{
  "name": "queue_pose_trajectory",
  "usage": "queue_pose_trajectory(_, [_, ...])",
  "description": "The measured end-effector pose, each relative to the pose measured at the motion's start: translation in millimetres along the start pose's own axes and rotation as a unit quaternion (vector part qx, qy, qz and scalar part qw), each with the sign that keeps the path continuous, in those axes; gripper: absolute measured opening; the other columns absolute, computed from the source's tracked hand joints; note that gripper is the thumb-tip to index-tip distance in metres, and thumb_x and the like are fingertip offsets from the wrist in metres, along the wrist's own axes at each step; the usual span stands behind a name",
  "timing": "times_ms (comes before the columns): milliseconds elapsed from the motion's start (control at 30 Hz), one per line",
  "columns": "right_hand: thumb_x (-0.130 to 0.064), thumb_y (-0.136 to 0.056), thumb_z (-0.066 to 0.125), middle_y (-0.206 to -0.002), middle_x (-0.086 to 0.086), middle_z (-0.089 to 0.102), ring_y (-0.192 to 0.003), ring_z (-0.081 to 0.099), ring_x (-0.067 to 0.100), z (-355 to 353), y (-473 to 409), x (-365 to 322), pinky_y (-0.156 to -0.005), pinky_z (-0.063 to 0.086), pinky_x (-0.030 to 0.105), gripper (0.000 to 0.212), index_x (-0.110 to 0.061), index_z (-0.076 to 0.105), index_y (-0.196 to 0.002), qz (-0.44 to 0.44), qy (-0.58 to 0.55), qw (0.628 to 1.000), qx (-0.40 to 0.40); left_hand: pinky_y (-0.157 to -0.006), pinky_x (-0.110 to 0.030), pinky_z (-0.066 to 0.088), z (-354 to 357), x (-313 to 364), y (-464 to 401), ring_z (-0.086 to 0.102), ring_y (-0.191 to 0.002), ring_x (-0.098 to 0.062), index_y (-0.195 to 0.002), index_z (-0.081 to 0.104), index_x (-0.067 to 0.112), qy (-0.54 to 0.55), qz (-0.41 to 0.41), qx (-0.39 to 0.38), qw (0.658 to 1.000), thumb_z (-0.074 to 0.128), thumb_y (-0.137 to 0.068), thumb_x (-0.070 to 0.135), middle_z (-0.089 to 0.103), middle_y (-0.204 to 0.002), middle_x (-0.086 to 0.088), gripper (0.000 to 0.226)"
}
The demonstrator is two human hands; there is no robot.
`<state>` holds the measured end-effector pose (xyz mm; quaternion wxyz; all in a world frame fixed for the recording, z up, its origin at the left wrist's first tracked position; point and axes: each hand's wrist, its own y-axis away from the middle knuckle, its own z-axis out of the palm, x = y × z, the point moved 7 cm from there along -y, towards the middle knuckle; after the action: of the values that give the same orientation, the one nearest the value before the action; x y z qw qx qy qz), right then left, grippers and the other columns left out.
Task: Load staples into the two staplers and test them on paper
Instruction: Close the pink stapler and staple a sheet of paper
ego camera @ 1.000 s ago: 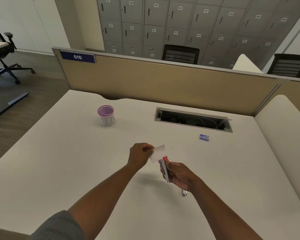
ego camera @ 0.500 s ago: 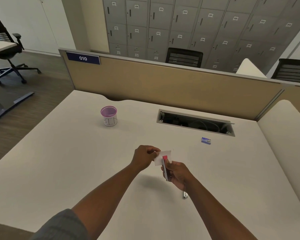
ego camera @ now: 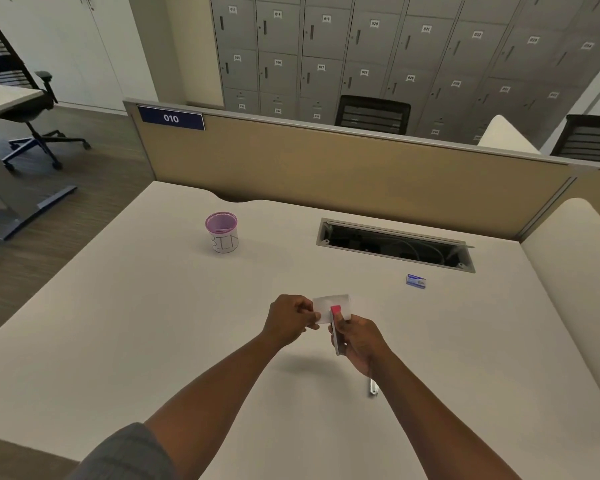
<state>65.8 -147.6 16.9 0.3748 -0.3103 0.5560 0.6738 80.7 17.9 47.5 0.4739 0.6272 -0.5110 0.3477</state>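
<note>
My left hand (ego camera: pixel 290 322) pinches a small white slip of paper (ego camera: pixel 326 303) by its left edge, above the white desk (ego camera: pixel 153 341). My right hand (ego camera: pixel 357 337) grips a red and grey stapler (ego camera: pixel 336 327), its red nose over the paper's lower edge. A second, silvery stapler (ego camera: pixel 372 388) lies on the desk under my right forearm, mostly hidden. A small blue staple box (ego camera: pixel 415 281) sits to the right, beyond my hands.
A purple-rimmed cup labelled BIN (ego camera: pixel 221 232) stands at the back left. An open cable slot (ego camera: pixel 395 244) cuts the desk near the tan divider (ego camera: pixel 343 161). A second desk (ego camera: pixel 575 271) adjoins on the right. Office chairs and grey lockers lie beyond.
The stapler's nose has slid further onto the paper, and both hands have stayed close together. The camera has tilted slightly.
</note>
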Motion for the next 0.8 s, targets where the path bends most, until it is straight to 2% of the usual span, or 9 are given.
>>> queue_pose_trajectory(133, [-0.036, -0.086, 0.069, -0.069, 0.007, 0.063, -0.066, 0.055, 0.019, -3.2, -2.8, -1.7, -0.058, 0.043, 0.03, 0.032, -0.004, 0.067, -0.086, -0.018, 0.046, 0.998, 0.031, -0.053, -0.019, 0.052, 1.6, 1.7, 2.0, 0.074, -0.064, -0.015, -0.074, 0.068, 0.015, -0.004, 0.006, -0.001, 1.0, 0.077, -0.078, 0.01, 0.074, -0.07, -0.008, 0.011])
queue_pose_trajectory(333, [-0.035, -0.083, 0.073, -0.071, 0.008, 0.065, -0.071, 0.056, 0.022, -2.9, -4.6, -1.6, -0.066, 0.045, 0.034, 0.031, -0.004, 0.069, -0.083, -0.028, 0.048, 0.997, 0.05, -0.052, -0.018, 0.052, 0.9, 2.9, 2.2, 0.074, -0.063, -0.013, -0.078, 0.069, 0.011, -0.01, 0.001, 0.003, 1.0, 0.077, -0.078, 0.011, 0.074, -0.073, -0.01, 0.008])
queue_pose_trajectory(400, [-0.038, -0.081, 0.073, -0.072, 0.007, 0.066, -0.071, 0.056, 0.022, -0.7, -2.4, -3.3, -0.067, 0.044, 0.034, 0.036, -0.003, 0.07, -0.086, -0.032, 0.05, 0.997, 0.041, -0.054, -0.02, 0.053, -1.0, 2.0, 1.6, 0.074, -0.064, -0.013, -0.08, 0.07, 0.009, -0.007, -0.003, 0.006, 1.0, 0.077, -0.078, 0.011, 0.074, -0.073, -0.009, 0.007])
queue_pose_trajectory(500, [-0.042, -0.079, 0.071, -0.072, 0.008, 0.06, -0.069, 0.049, 0.022, 5.3, 3.5, -6.7, -0.059, 0.038, 0.031, 0.04, -0.003, 0.067, -0.087, -0.033, 0.042, 0.999, 0.009, -0.056, -0.022, 0.053, -4.4, 0.2, 0.9, 0.074, -0.064, -0.014, -0.083, 0.071, 0.007, -0.001, -0.015, 0.014, 1.0, 0.075, -0.078, 0.01, 0.074, -0.075, -0.007, 0.006])
queue_pose_trajectory(567, [-0.04, -0.085, 0.067, -0.074, 0.009, 0.057, -0.071, 0.046, 0.023, 8.3, 6.4, -8.1, -0.057, 0.035, 0.031, 0.037, -0.003, 0.066, -0.09, -0.03, 0.031, 0.999, -0.011, -0.057, -0.024, 0.053, -6.4, -1.7, 0.9, 0.074, -0.065, -0.014, -0.085, 0.071, 0.006, 0.007, -0.026, 0.017, 0.999, 0.074, -0.079, 0.009, 0.074, -0.077, -0.006, 0.007])
queue_pose_trajectory(700, [-0.034, -0.094, 0.058, -0.081, 0.009, 0.059, -0.078, 0.054, 0.022, 11.8, 9.6, -6.0, -0.061, 0.039, 0.031, 0.03, -0.005, 0.066, -0.1, -0.005, -0.014, 0.999, -0.043, -0.061, -0.026, 0.054, -8.3, -5.2, 0.7, 0.075, -0.067, -0.017, -0.088, 0.071, 0.003, 0.024, -0.038, 0.016, 0.999, 0.072, -0.08, 0.008, 0.075, -0.081, -0.008, 0.009])
queue_pose_trajectory(800, [-0.033, -0.093, 0.058, -0.082, 0.008, 0.061, -0.082, 0.057, 0.021, 12.6, 10.0, -2.9, -0.066, 0.042, 0.032, 0.027, -0.008, 0.067, -0.099, 0.009, -0.036, 0.998, -0.052, -0.063, -0.029, 0.055, -7.5, -6.5, 1.1, 0.075, -0.068, -0.018, -0.087, 0.071, 0.004, 0.038, -0.043, 0.015, 0.998, 0.071, -0.08, 0.008, 0.074, -0.082, -0.01, 0.007])
